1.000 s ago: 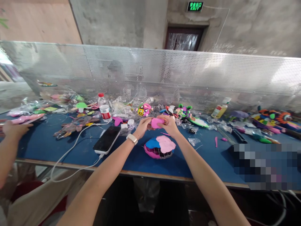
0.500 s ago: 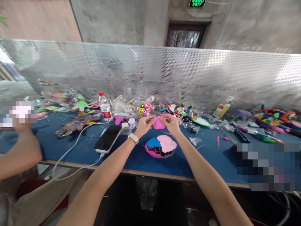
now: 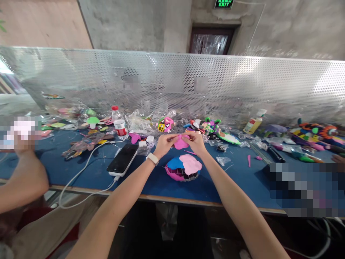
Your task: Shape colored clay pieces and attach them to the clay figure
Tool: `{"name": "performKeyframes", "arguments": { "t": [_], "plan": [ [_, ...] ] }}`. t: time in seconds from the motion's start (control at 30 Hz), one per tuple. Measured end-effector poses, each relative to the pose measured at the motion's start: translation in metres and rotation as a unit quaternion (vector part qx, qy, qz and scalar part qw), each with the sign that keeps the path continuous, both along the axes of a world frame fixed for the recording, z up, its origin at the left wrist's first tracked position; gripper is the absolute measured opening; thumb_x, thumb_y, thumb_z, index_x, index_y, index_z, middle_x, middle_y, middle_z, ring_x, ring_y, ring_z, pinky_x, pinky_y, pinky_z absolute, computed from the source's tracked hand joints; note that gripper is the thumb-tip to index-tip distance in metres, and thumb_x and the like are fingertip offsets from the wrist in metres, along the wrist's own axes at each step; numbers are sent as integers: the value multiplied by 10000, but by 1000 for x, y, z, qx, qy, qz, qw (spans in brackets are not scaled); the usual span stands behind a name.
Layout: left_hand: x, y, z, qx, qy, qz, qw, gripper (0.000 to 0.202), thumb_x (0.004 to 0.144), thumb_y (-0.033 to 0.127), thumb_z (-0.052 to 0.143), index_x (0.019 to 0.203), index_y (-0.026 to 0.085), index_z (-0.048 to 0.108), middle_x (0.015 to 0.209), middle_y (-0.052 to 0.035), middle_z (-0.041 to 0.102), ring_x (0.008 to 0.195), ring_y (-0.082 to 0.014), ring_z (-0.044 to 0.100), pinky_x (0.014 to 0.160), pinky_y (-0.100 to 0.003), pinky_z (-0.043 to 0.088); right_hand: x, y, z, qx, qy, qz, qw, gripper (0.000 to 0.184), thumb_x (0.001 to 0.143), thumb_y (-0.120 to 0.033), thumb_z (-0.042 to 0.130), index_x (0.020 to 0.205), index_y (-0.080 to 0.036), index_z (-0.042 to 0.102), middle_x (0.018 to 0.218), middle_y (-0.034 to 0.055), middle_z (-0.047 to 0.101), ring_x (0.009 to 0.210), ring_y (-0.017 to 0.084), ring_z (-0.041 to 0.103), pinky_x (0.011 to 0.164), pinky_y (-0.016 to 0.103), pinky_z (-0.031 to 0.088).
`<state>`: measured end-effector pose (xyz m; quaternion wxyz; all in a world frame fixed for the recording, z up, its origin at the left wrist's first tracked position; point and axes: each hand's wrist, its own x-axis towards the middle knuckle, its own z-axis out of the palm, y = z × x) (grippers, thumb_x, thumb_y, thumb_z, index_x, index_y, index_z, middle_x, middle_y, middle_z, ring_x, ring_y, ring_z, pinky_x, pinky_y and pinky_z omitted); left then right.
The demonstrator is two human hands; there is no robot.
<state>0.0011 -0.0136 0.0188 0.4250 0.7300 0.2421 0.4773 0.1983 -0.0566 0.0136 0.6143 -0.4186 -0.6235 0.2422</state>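
A person's two bare hands meet over a blue tabletop [image 3: 151, 185]. The left hand [image 3: 165, 144] and the right hand [image 3: 196, 143] each pinch an edge of a bright pink, flattened soft piece [image 3: 181, 143], thumbs toward the near side. The piece is held up between them, just beyond a rounded wire-mesh form [image 3: 191, 164] on the tabletop, which is partly covered in blue, pale pink and magenta patches, with bare grid showing at the near side.

A green-lit sign [image 3: 223, 3] high on the far wall reads "EXIT"; the characters above it are cut off. Pale handwriting [image 3: 286, 53] on the wall at right is too faint to read. A red-capped clear bottle [image 3: 119, 124], left of the hands, has a red and white label, its print illegible.

The tabletop has a brown near edge and a far side crowded with plastic wrap and colourful figures [image 3: 165, 125]. A perforated metal screen [image 3: 167, 86] stands behind. Beyond are a bare grey concrete wall [image 3: 134, 25] and a dark-framed doorway [image 3: 211, 43]. Another person's forearm [image 3: 25, 180] rests at far left.
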Motion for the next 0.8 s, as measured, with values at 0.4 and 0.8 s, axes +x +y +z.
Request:
{"name": "performKeyframes", "arguments": {
  "t": [0.4, 0.8],
  "plan": [
    [4, -6, 3, -36, -15, -37, 999, 561, 801, 565, 830, 1138, 121, 772, 1008, -135, 814, 793, -217, 763, 698, -328, 653, -4, -8, 6, 25, -54, -22, 998, 314, 859, -534, 791, 976, -249, 847, 992, 84, 812, 980, 279, 744, 942, 430, 571],
    [5, -5, 4, -31, -47, 4, 998, 425, 836, 536, 792, 966, 133, 764, 886, -91, 784, 730, -182, 723, 678, -306, 630, -1, -8, 10, 30, -71, -3, 997, 373, 864, -446, 782, 1179, -246, 793, 1145, 92, 792, 1051, 272, 730, 952, 433, 585]
  ]
}}
